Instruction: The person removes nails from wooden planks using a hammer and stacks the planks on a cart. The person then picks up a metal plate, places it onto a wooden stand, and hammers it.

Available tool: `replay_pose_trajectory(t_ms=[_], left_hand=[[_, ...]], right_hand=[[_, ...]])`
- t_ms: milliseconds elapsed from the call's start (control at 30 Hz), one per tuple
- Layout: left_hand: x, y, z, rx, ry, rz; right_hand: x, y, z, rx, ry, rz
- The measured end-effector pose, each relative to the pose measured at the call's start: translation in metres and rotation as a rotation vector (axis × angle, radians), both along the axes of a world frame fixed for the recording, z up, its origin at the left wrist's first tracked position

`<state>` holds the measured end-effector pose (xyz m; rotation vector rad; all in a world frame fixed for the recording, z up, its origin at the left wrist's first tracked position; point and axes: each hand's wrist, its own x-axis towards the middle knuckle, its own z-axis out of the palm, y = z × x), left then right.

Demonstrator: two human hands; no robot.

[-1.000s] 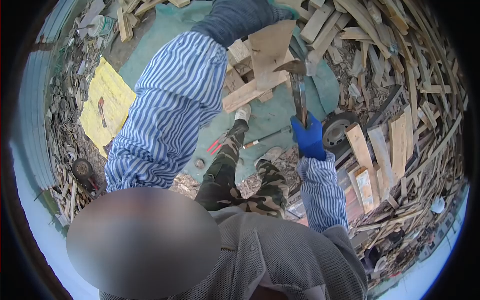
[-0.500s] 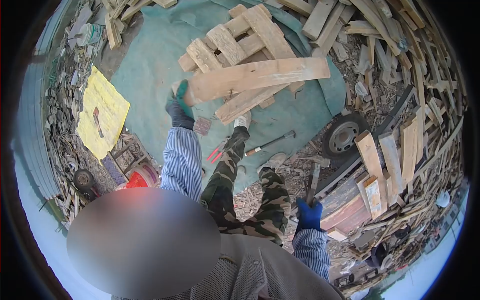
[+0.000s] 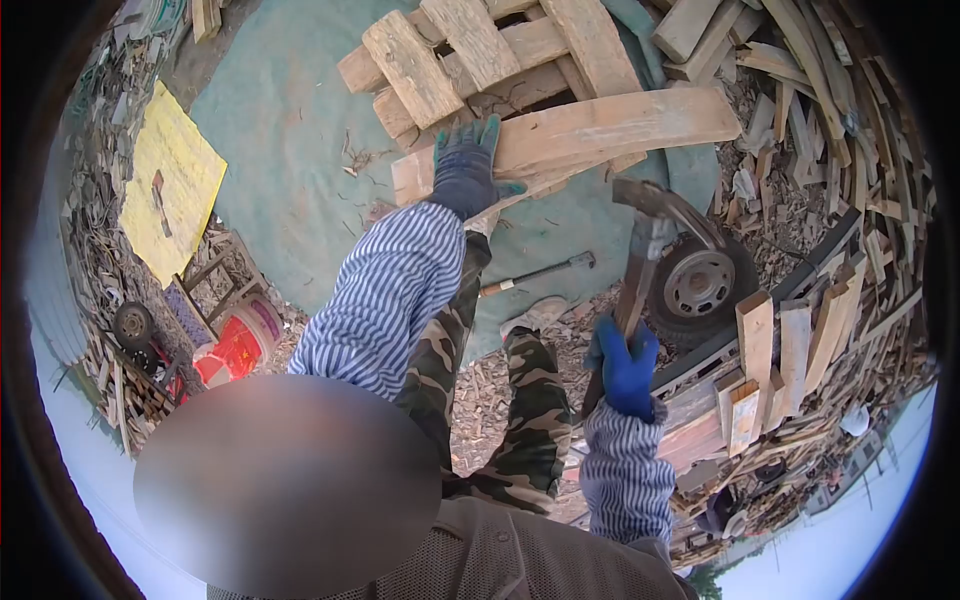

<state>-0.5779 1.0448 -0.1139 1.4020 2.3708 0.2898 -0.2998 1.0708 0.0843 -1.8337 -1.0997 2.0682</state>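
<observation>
The striped-sleeved left arm [image 3: 390,300] reaches well forward, its gloved left hand [image 3: 466,172] palm down with fingers spread and thumb out to the right, while the right arm [image 3: 627,478] bends nearer the torso [image 3: 490,555], its blue-gloved right hand [image 3: 628,372] curled in a grip.

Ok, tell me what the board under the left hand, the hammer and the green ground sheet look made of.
Board: bare, rough wood, by its streaky tan surface.
Hammer: head apparently dull, worn metal, from its grey-brown tone; handle perhaps wood, though the picture leaves that open.
Green ground sheet: likely matt fabric, given its soft folds; coated cloth is possible.
</observation>
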Motion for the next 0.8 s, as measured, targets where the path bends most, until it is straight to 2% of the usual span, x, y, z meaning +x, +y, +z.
replay_pose_trajectory(t_ms=[67, 167, 300, 367, 400, 467, 567, 667, 767, 800], left_hand=[[-0.009, 0.020, -0.003, -0.267, -0.086, -0.013], [-0.017, 0.022, 0.008, -0.274, -0.104, -0.055], [0.002, 0.021, 0.023, -0.257, -0.084, 0.112], [0.020, 0.026, 0.020, -0.257, -0.104, 0.225], [0.027, 0.027, 0.012, -0.221, -0.010, 0.247], [0.038, 0.023, 0.000, -0.166, 0.003, 0.232], [0.040, 0.022, -0.005, -0.108, 0.025, 0.213], [0.036, 0.025, -0.002, -0.127, -0.008, 0.222], [0.037, 0.023, -0.003, -0.140, -0.022, 0.216], [0.037, 0.023, -0.003, -0.142, -0.012, 0.216]], right_hand=[[0.001, 0.014, -0.032, 0.034, -0.141, 0.132], [-0.005, 0.013, -0.043, 0.031, -0.114, 0.072], [0.001, 0.011, -0.053, 0.097, -0.132, 0.080], [0.002, 0.009, -0.059, 0.126, -0.130, 0.084], [0.002, 0.010, -0.061, 0.113, -0.133, 0.087], [-0.004, 0.018, -0.064, 0.092, -0.136, 0.103], [-0.012, 0.030, -0.066, 0.129, -0.089, 0.168], [-0.027, 0.034, -0.071, 0.236, 0.121, 0.161], [-0.040, 0.030, -0.108, 0.235, 0.234, 0.096], [-0.046, 0.030, -0.133, 0.163, 0.180, 0.116]])
